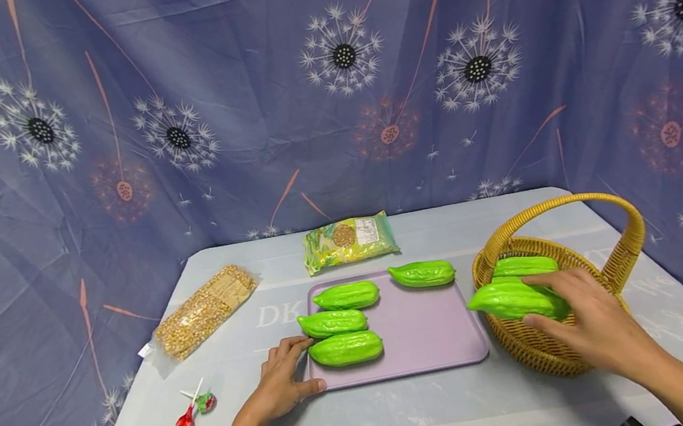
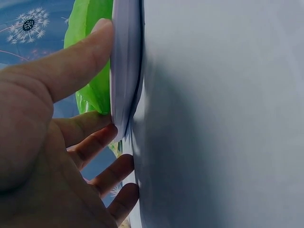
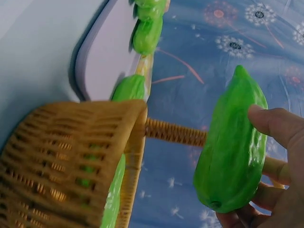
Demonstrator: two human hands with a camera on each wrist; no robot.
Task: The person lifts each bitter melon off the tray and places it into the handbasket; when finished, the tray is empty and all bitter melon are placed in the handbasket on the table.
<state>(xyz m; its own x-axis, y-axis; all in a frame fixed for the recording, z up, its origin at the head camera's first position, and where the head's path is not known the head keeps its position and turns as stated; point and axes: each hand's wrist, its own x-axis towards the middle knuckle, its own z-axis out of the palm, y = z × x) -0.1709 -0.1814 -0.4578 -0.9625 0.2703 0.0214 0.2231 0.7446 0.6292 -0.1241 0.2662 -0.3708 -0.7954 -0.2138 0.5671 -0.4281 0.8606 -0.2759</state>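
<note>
My right hand (image 1: 586,323) grips a bright green, ridged gourd (image 1: 513,299) with a pointed tip, held over the mouth of a wicker basket (image 1: 535,353). In the right wrist view, the thumb lies on one side of this gourd (image 3: 232,142) and the fingers on the other. Another green gourd (image 1: 524,265) shows inside the basket. My left hand (image 1: 283,380) rests at the left edge of a lilac tray (image 1: 426,333), its fingers fairly straight and its thumb touching the rim. Three gourds lie stacked in a column at the tray's left; one more gourd (image 1: 422,274) sits at its back right corner.
Behind the tray lies a green and yellow printed packet (image 1: 349,241). A clear bag of corn kernels (image 1: 201,315) is at the back left. Two lollipops (image 1: 195,408) lie left of my left hand. The basket's tall handle (image 1: 578,201) arches above it. A patterned cloth hangs behind the table.
</note>
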